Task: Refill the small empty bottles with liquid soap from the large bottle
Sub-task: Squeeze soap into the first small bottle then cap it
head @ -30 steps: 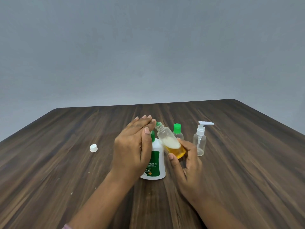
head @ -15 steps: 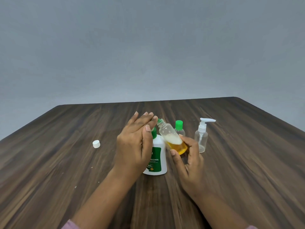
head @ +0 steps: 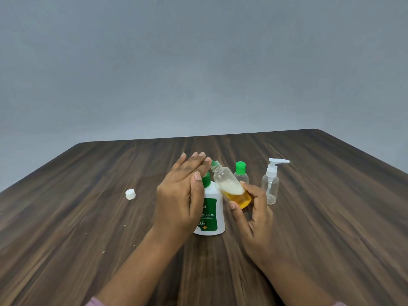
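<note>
My right hand (head: 251, 215) grips a small clear bottle (head: 229, 186) by its base, tilted with its uncapped neck pointing up and left. It holds orange soap with white foam above. My left hand (head: 183, 195) is held flat with straight fingers, its fingertips at the bottle's mouth. Behind the left hand stands the large white soap bottle (head: 210, 217) with a green cap and green label. A small clear bottle with a green cap (head: 241, 173) and a clear pump bottle (head: 271, 186) stand to the right.
A loose white cap (head: 130, 194) lies on the dark wooden table (head: 66, 217) to the left. A plain grey wall rises behind the table's far edge. A few small crumbs dot the tabletop near the left.
Both hands and the tilted bottle keep nearly the same pose. The view has shifted slightly, and the left hand's fingers have spread a little.
</note>
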{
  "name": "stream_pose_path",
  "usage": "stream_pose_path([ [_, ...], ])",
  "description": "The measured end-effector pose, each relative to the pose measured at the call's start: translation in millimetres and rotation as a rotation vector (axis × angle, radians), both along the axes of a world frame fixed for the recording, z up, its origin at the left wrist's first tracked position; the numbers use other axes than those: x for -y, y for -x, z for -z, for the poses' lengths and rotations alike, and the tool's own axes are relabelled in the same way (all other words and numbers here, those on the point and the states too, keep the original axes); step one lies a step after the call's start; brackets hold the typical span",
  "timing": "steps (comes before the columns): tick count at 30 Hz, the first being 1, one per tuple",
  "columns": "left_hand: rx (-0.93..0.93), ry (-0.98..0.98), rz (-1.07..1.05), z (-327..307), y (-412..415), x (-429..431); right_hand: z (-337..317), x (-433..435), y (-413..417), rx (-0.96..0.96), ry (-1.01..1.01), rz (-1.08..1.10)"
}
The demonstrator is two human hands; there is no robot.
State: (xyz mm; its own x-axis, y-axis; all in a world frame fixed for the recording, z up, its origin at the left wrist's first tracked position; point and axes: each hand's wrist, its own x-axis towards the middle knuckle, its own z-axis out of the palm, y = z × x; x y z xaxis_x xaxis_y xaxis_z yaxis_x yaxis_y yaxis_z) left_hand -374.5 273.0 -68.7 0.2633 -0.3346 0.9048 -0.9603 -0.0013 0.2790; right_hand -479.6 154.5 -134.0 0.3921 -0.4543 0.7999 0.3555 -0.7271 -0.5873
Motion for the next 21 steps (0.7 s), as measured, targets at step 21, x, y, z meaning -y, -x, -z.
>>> stream_pose_path([
  [21,0.019,-0.019,-0.025,-4.6,1.0,0.1,-0.2,0.7,-1.0,0.012,0.023,0.011],
])
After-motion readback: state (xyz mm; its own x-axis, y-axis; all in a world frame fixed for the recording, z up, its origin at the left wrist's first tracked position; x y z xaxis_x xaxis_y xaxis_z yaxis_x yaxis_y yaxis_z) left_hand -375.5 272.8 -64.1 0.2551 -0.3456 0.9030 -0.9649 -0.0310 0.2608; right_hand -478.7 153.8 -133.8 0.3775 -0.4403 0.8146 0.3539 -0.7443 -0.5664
